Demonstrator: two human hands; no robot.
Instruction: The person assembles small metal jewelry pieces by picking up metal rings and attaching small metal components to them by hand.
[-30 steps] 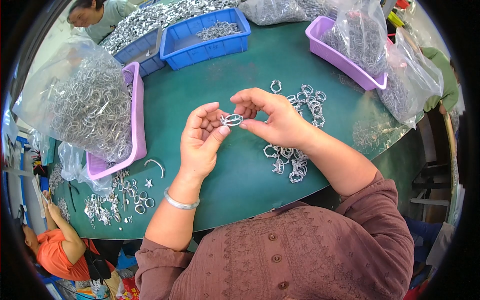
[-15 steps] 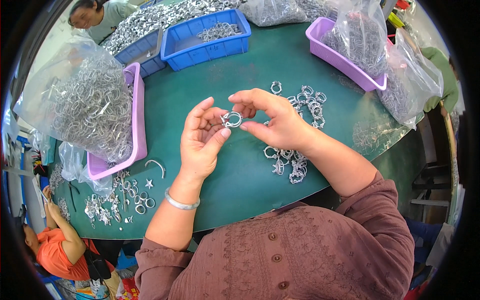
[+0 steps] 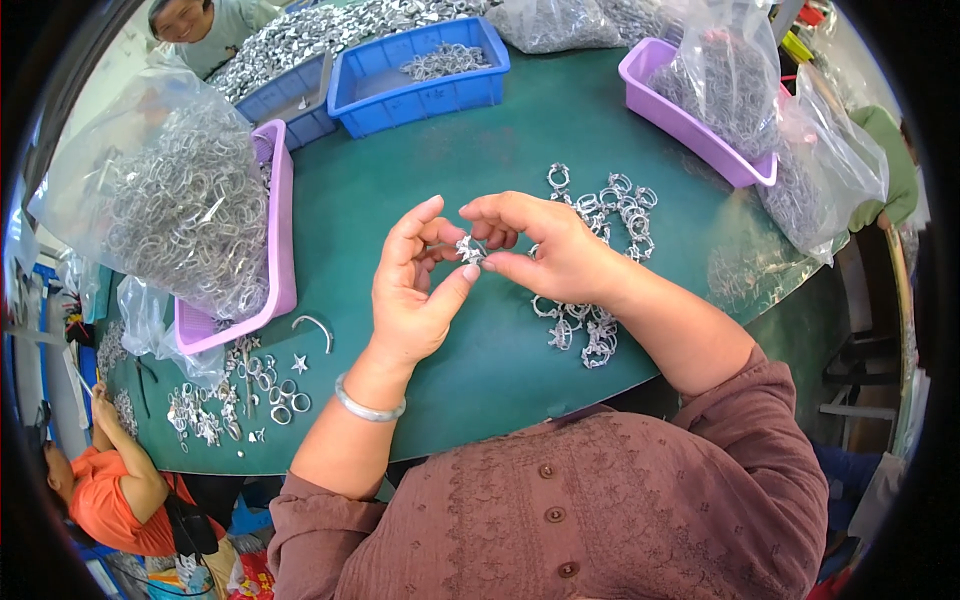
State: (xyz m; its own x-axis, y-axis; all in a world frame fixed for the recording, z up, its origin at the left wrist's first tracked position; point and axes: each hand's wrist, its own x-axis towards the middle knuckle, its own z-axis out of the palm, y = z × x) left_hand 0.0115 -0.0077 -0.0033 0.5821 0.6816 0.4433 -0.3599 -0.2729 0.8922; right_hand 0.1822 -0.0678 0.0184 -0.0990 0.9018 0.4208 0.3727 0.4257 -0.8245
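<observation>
A small silvery metal ring with a decorated, star-like front (image 3: 470,251) is pinched up between my two hands above the green table. My left hand (image 3: 412,290), a pale bangle (image 3: 368,400) round its wrist, has its thumb tip at the ring's lower edge and its fingers curled behind. From the other side my right hand (image 3: 548,248) grips the ring with thumb and fingers. Beside and partly under my right forearm lies a loose pile of similar rings (image 3: 600,335), spreading farther back on the table.
Bagged metal rings fill a purple basket (image 3: 285,240) at left; another purple basket (image 3: 690,125) stands back right. A blue bin (image 3: 420,103) sits at the back. Rings and star pieces (image 3: 210,410) lie front left, near a curved strip (image 3: 318,328). Two people work nearby.
The ring has been turned between my fingers, so its decorated front now shows instead of its open hoop. My right thumb and fingers have closed in on it.
</observation>
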